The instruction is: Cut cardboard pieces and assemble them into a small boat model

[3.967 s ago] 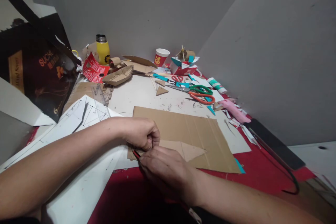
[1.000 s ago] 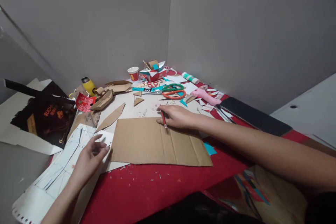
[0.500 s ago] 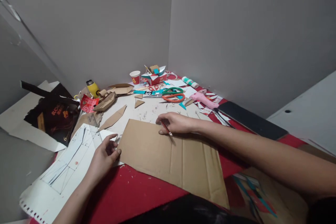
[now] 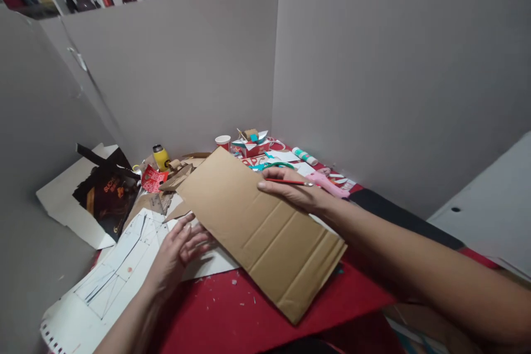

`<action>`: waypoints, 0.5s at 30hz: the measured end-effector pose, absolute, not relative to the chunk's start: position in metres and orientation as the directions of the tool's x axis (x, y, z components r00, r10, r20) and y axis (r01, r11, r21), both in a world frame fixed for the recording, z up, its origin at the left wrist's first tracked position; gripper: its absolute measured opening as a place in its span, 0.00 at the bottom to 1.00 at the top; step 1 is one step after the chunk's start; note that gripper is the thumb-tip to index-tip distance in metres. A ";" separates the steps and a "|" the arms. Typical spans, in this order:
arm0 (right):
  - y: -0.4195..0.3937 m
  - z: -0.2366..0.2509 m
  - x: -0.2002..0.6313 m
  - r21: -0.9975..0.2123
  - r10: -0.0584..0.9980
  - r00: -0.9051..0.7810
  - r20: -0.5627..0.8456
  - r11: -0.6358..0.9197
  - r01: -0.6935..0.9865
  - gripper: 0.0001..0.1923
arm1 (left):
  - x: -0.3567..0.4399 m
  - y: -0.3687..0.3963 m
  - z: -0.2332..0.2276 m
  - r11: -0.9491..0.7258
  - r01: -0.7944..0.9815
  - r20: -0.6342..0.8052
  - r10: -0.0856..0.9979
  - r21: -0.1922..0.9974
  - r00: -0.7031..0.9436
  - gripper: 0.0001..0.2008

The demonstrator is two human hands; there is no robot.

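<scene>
A creased brown cardboard sheet (image 4: 249, 221) is held tilted above the table, its left corner raised. My right hand (image 4: 292, 188) is closed on its far edge, thumb on top and fingers hidden beneath. The same hand also keeps a red pencil (image 4: 286, 181) lying across it. Below the sheet's left edge, my left hand (image 4: 180, 249) has its fingers spread and holds nothing. Beside that hand lies a white sheet of drawing paper (image 4: 120, 271) with ruled lines and torn spiral holes.
Behind the cardboard are a yellow bottle (image 4: 161, 157), a paper cup (image 4: 223, 142), a small model boat (image 4: 251, 144) and a pink glue gun (image 4: 327, 183). Farther left sits a torn black and white box (image 4: 99, 193). A red cloth (image 4: 215, 315) covers the table's near side.
My right hand has lifted and turned the cardboard, which now hides scissors and scraps behind it. My left hand has opened and come away from the edge. The view has tipped upward.
</scene>
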State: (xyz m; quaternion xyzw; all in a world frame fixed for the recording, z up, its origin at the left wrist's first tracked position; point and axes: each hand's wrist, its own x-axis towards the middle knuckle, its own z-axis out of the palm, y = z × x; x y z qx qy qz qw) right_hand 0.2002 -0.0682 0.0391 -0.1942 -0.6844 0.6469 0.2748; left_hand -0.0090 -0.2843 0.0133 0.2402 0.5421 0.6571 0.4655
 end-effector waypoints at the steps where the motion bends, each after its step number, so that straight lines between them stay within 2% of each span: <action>1: -0.073 0.037 0.194 -0.992 0.624 -0.770 0.129 0.087 -0.096 0.20 | -0.004 -0.280 0.013 0.013 -0.366 -0.190 0.871 0.930 -0.453 0.25; 3: -0.081 0.030 0.183 -0.984 0.603 -0.781 0.161 0.154 -0.085 0.19 | 0.002 -0.271 0.011 -0.013 -0.367 -0.185 0.846 0.930 -0.500 0.20; 7: -0.078 0.013 0.164 -0.830 0.526 -0.804 0.278 0.552 0.075 0.19 | -0.010 -0.267 0.014 -0.100 -0.325 -0.140 0.757 0.941 -0.638 0.15; 11: -0.051 -0.002 0.151 -0.698 0.563 -0.766 0.309 0.682 0.219 0.14 | -0.052 -0.278 0.027 -0.180 -0.253 -0.076 0.656 0.951 -0.751 0.13; 13: -0.041 -0.008 0.143 -0.613 0.549 -0.773 0.319 0.741 0.273 0.16 | -0.071 -0.282 0.031 -0.241 -0.186 -0.027 0.541 0.952 -0.841 0.13; 15: -0.039 -0.010 0.130 -0.527 0.501 -0.807 0.313 0.798 0.291 0.20 | -0.084 -0.285 0.033 -0.250 -0.168 -0.014 0.521 0.953 -0.853 0.14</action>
